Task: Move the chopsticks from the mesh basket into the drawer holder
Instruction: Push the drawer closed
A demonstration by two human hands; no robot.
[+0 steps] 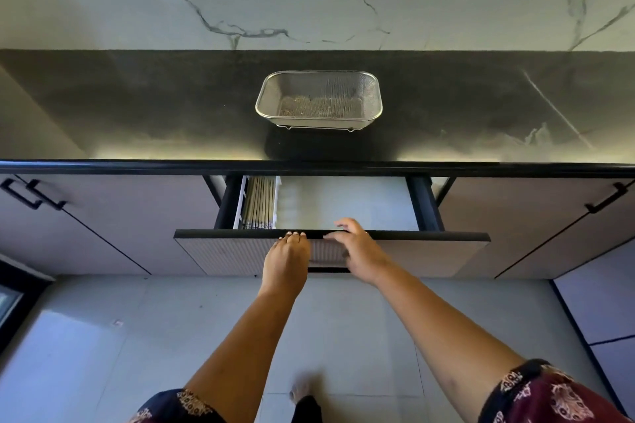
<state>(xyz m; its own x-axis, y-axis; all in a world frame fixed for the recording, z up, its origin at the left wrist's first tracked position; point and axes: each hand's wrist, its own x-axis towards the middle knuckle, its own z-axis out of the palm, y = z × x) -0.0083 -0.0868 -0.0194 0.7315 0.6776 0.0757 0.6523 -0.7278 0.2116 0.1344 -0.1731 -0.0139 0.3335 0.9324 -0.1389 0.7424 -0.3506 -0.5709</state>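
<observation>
A steel mesh basket stands on the dark countertop, and I see no chopsticks in it. Below it the drawer is pulled partly out. Several pale chopsticks lie side by side in a white holder at the drawer's left end. My left hand rests flat against the drawer front with its fingertips on the top edge. My right hand is at the same edge just to the right, fingers spread, holding nothing.
The countertop runs the full width under a marble wall. Closed cabinet doors with black handles flank the drawer on both sides. The rest of the drawer's inside shows a pale liner. A tiled floor lies below.
</observation>
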